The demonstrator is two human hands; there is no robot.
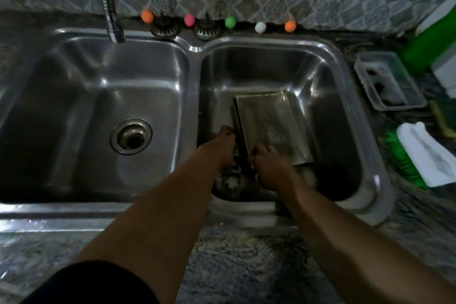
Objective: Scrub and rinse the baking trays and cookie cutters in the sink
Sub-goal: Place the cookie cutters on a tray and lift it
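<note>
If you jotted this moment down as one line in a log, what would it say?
stage: scrubbing | left hand: holds baking tray edge | right hand: rubs tray inside | place: right basin | tap: over left basin

Rectangular metal tray [271,118], tilted, soapy at its near end, in right basin [328,81] of sink; second tray's dark edge [238,128] alongside, left.

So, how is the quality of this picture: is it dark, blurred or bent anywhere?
Head view: dim overall; bright glare streaks on the steel sink; wide-angle bending curves the counter edges; the green brush at the right border is smeared; the right hand on the baking tray looks slightly blurred.
</note>
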